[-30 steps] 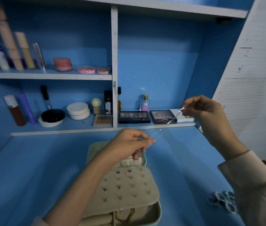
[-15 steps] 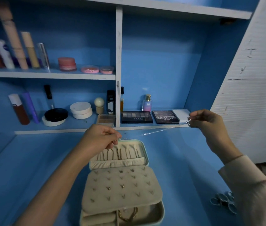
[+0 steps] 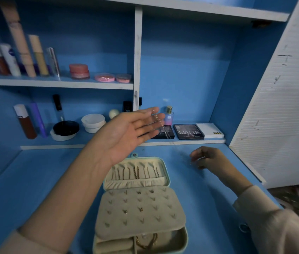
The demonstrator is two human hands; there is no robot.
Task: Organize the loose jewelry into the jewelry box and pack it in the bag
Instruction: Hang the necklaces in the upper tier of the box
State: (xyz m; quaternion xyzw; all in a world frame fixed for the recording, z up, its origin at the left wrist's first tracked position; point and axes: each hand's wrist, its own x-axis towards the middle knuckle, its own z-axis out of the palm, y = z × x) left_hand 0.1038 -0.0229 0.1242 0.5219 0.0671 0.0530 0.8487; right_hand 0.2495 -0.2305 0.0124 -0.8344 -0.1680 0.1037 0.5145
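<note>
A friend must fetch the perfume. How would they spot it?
Look at the blue cabinet's lowest shelf, just right of the white vertical divider. The perfume bottle stands behind the flat black eyeshadow palettes. It alone has a gold cap and pink-to-blue tint.

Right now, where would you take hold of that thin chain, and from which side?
Pinch the chain on its free span below the left hand, coming from the right. It is draped over those straight fingers and slants down to the pinching right hand, so only that stretch hangs clear.
</note>
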